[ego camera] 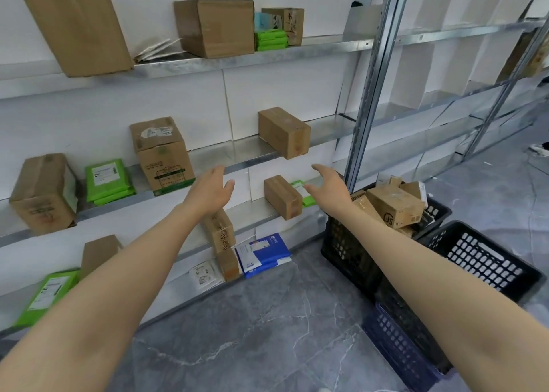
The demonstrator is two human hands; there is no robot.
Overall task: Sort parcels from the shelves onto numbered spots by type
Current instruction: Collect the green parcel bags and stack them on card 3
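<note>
In the head view both arms stretch toward the middle of the frame, where a small brown box [282, 197] sits at the front edge of a low metal shelf [258, 220], a green mailer [303, 194] just behind it. The left hand [212, 188] and right hand [326, 183] flank the box, apart from it, fingers spread and loose, grasping nothing. The step looks like a two-handed pick, so close both palms on opposite faces together and lift straight off the edge rather than dragging, which could tip it to the floor. Keep clear of the mailer and of the black crate [341, 243] at lower right. No numbered spots are visible here.
</note>
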